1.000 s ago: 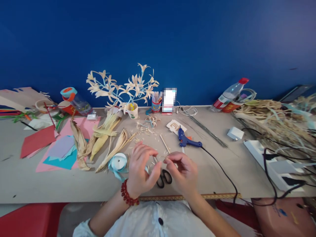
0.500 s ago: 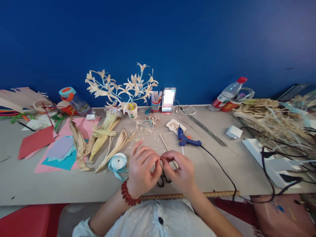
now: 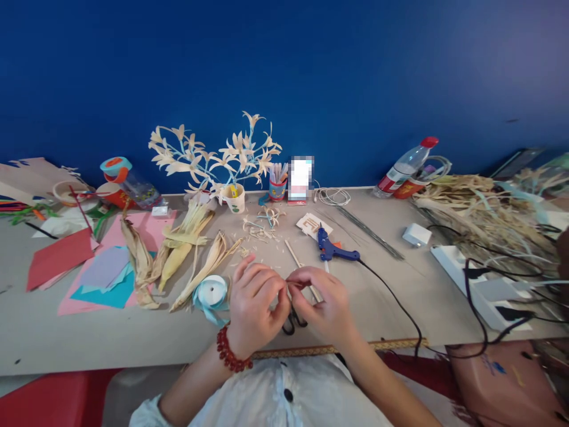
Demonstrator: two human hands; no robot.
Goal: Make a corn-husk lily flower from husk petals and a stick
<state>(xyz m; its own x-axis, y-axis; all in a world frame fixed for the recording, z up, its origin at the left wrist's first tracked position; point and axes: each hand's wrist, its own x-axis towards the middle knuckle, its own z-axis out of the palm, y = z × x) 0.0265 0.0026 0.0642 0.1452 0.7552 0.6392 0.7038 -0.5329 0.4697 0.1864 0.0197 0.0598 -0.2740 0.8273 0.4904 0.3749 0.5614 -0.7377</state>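
Note:
My left hand (image 3: 258, 308), with a red bead bracelet (image 3: 231, 351) at the wrist, pinches thumb and forefinger together. Against its fingertips, my right hand (image 3: 326, 305) makes a pinch too. Whatever lies between the fingertips is too small and hidden to name. Below them the black handles of scissors (image 3: 288, 327) show on the table. Left of my left hand lies a roll of light blue ribbon (image 3: 211, 292). Beyond my right hand a blue glue gun (image 3: 335, 249) rests on its side. Small husk flowers (image 3: 269, 216) and scraps lie ahead of the hands.
Corn husks (image 3: 189, 243) and coloured paper (image 3: 62, 260) lie on the left. At the back, a cup (image 3: 234, 198) holds tall husk flowers beside a lit phone (image 3: 300, 178). Metal wires (image 3: 371, 231), a power strip (image 3: 466, 284) and cables spread to the right.
The view has shifted slightly, so the table things appear a little further left. Both hands keep their pinch at nearly the same place.

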